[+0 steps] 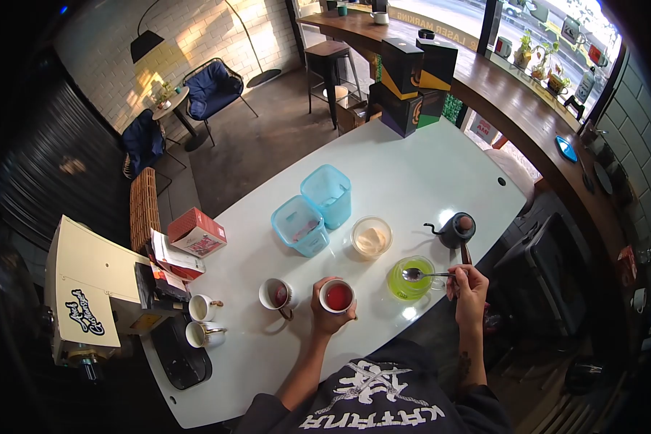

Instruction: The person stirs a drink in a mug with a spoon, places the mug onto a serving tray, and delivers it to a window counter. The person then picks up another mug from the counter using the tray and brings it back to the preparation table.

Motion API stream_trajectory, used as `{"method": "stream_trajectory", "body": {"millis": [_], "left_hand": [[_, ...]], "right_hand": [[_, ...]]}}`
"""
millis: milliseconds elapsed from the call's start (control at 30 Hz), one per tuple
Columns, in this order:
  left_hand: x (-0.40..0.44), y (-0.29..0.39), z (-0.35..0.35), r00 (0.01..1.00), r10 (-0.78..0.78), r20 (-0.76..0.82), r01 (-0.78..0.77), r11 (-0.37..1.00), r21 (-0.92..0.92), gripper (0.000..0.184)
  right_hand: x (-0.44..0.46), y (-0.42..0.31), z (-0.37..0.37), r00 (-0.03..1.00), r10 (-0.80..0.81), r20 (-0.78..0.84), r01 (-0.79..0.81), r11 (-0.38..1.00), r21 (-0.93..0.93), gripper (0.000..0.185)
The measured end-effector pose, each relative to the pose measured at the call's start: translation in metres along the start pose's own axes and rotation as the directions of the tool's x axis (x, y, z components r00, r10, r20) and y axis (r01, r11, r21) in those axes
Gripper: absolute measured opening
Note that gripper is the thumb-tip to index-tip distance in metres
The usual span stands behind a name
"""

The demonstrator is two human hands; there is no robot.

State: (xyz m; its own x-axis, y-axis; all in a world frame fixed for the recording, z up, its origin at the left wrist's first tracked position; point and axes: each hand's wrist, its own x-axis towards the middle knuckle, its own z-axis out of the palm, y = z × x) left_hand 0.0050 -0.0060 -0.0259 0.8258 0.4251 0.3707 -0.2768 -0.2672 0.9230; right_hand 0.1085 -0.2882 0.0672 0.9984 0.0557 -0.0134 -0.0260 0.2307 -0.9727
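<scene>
My left hand [325,312] is wrapped round a cup of red liquid [338,296] that stands on the white table. Between the fingers of my right hand [470,283] is the handle of a spoon [414,274], its bowl over the glass pitcher of green liquid [409,289]. Whether the spoon touches the liquid is hard to tell. Left of my left hand stands another cup [275,294] with something dark red inside. A round container of pale powder [372,239] sits beyond the pitcher, and a dark gooseneck kettle [456,230] is behind my right hand.
Two blue translucent containers [301,226] stand mid-table, one holding small reddish pieces. Two white cups [205,333] are by the black tray [183,354] at left, near a cream machine [87,289] and a red box [197,232]. Dark boxes [412,83] are stacked at the far end.
</scene>
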Motion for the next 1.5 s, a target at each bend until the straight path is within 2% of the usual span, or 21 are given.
{"method": "stream_trajectory", "body": {"millis": [300, 367, 433, 567, 700, 767, 867, 1000, 1100, 1167, 1200, 1233, 1300, 1333, 1367, 1400, 1433, 1467, 1500], "left_hand": [[0.002, 0.001, -0.002, 0.999, 0.013, 0.037, -0.014, 0.999, 0.041, 0.072], [0.003, -0.001, -0.003, 0.999, 0.014, 0.033, -0.014, 1.000, -0.014, 0.076], [0.003, -0.005, -0.002, 1.000, 0.011, 0.026, -0.010, 0.999, -0.031, 0.076], [0.010, -0.004, 0.002, 1.000, -0.001, 0.030, 0.003, 0.996, -0.091, 0.076], [0.017, -0.013, 0.003, 0.999, -0.019, 0.031, 0.023, 0.992, -0.125, 0.076], [0.023, -0.013, 0.004, 0.999, -0.001, 0.050, 0.004, 0.998, -0.057, 0.081], [0.026, -0.008, 0.003, 0.998, -0.011, 0.065, 0.013, 1.000, -0.029, 0.079], [0.027, -0.001, -0.001, 0.997, -0.030, 0.065, 0.033, 0.999, -0.034, 0.083], [0.028, 0.006, -0.007, 0.997, -0.006, 0.079, 0.003, 0.999, 0.039, 0.090], [0.028, 0.011, -0.012, 0.998, 0.023, 0.052, -0.025, 0.999, 0.034, 0.092], [0.029, 0.018, -0.015, 0.998, 0.024, 0.050, -0.026, 0.999, 0.034, 0.092], [0.030, 0.028, -0.018, 0.998, 0.023, 0.056, -0.026, 0.998, 0.051, 0.089], [0.031, 0.046, -0.024, 0.998, 0.024, 0.058, -0.028, 0.998, 0.064, 0.085], [0.032, 0.054, -0.027, 0.999, 0.034, 0.019, -0.036, 0.994, 0.100, 0.079], [0.032, 0.061, -0.031, 0.999, 0.043, -0.022, -0.040, 0.990, 0.138, 0.073], [0.034, 0.066, -0.038, 0.992, 0.121, -0.043, -0.113, 0.982, 0.151, 0.062], [0.035, 0.071, -0.045, 0.991, 0.123, -0.055, -0.114, 0.982, 0.152, 0.062], [0.035, 0.074, -0.053, 0.989, 0.113, -0.090, -0.098, 0.983, 0.155, 0.058], [0.034, 0.078, -0.061, 0.987, 0.100, -0.124, -0.081, 0.984, 0.156, 0.054]], "right_hand": [[-0.002, 0.011, 0.002, 0.999, 0.013, 0.034, -0.009, 0.992, -0.130, 0.011], [0.000, 0.015, 0.003, 0.999, 0.021, 0.032, -0.015, 0.986, -0.164, 0.010], [0.000, 0.017, 0.002, 0.997, 0.028, 0.067, -0.007, 0.954, -0.299, 0.009], [0.001, 0.020, 0.001, 0.995, 0.050, 0.086, -0.017, 0.938, -0.347, 0.008], [0.000, 0.025, 0.001, 0.994, 0.049, 0.101, -0.005, 0.916, -0.401, 0.011], [0.001, 0.027, 0.000, 0.993, 0.029, 0.113, 0.023, 0.901, -0.434, 0.013], [0.001, 0.020, 0.000, 0.986, 0.044, 0.158, 0.041, 0.868, -0.496, 0.016], [0.005, 0.001, -0.008, 0.962, 0.127, 0.242, 0.021, 0.849, -0.527, 0.024], [0.019, -0.009, -0.021, 0.946, 0.159, 0.283, 0.039, 0.809, -0.587, 0.028], [0.033, -0.020, -0.021, 0.965, -0.135, 0.225, 0.256, 0.672, -0.695, 0.025], [0.038, -0.028, -0.023, 0.986, -0.079, 0.149, 0.166, 0.617, -0.769, 0.034], [0.045, -0.025, -0.025, 0.985, -0.080, 0.151, 0.168, 0.616, -0.769, 0.034], [0.061, -0.009, -0.032, 0.908, -0.389, 0.156, 0.287, 0.305, -0.908, 0.050], [0.065, -0.005, -0.036, 0.933, -0.330, 0.144, 0.230, 0.237, -0.944, 0.070], [0.068, 0.000, -0.038, 0.931, -0.331, 0.153, 0.238, 0.234, -0.942, 0.070], [0.071, 0.007, -0.040, 0.955, -0.264, 0.135, 0.180, 0.154, -0.972, 0.076], [0.076, 0.014, -0.042, 0.974, -0.199, 0.111, 0.127, 0.066, -0.990, 0.081], [0.080, 0.022, -0.046, 0.981, -0.152, 0.121, 0.134, 0.076, -0.988, 0.092], [0.083, 0.027, -0.046, 0.980, -0.151, 0.129, 0.141, 0.072, -0.987, 0.092]]}}
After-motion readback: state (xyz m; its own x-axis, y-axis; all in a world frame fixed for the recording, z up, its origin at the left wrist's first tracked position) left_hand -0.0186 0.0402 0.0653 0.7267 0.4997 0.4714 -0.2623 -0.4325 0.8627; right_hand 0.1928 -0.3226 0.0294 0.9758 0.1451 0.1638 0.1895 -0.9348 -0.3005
